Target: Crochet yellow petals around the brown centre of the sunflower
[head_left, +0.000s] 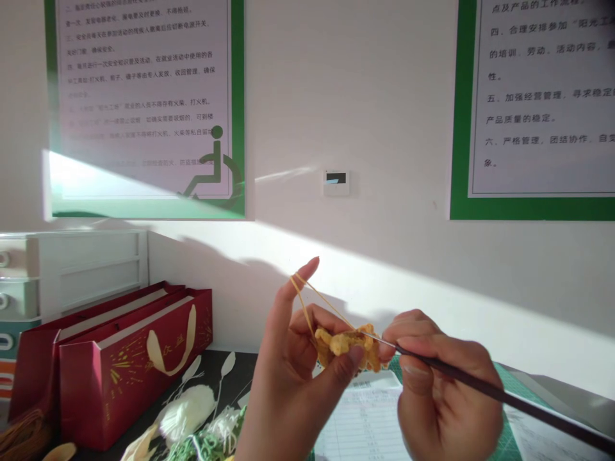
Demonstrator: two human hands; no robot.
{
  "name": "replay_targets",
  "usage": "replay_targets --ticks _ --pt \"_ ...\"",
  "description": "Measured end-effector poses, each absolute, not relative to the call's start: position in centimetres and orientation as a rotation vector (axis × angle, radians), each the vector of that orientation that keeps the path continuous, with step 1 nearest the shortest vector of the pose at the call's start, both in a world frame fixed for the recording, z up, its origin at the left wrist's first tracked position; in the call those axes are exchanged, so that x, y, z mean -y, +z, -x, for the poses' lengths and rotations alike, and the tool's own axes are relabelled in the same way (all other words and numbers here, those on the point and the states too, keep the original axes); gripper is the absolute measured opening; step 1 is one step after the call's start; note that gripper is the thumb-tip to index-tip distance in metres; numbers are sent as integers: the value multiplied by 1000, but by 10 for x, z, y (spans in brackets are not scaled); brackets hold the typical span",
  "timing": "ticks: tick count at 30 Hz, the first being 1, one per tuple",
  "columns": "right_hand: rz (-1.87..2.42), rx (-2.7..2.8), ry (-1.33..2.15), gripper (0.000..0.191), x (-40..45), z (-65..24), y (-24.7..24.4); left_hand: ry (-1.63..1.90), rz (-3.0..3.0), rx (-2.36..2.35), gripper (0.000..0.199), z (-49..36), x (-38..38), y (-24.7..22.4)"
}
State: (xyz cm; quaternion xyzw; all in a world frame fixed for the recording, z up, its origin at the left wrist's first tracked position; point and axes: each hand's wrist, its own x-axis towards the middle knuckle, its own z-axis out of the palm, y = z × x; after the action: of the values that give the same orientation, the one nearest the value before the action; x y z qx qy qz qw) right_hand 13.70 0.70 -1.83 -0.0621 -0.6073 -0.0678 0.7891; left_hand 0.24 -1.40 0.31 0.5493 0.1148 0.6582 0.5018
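Just below the view's centre, toward five o'clock, is the yellow crochet (341,344). The left hand (300,384) has its grip pinched on it from eight o'clock, yarn (327,303) looped over a raised finger. At four o'clock the right hand's (446,413) grip is clamped on the hook (528,408), its tip at the crochet. Paper (358,416) lies at six; red bags (91,384) stand at nine.

The crochet piece (342,344) is mustard yellow, the front bag (91,390) gold-patterned red.

Head-worn camera; faces wall (298,109); hands (449,387) close, low in view
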Motion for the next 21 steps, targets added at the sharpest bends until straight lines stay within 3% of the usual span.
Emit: replay_targets --ticks 5,11,21 --pt "231 1190 458 12 -7 -141 -23 1556 -1313 -319 76 5 12 6" --pt "234 1119 1023 34 -13 -140 -16 1520 -1267 -258 77 4 13 11" --pt "152 1161 1059 30 -9 -136 -22 1636 -1336 -352 78 -2 16 5"
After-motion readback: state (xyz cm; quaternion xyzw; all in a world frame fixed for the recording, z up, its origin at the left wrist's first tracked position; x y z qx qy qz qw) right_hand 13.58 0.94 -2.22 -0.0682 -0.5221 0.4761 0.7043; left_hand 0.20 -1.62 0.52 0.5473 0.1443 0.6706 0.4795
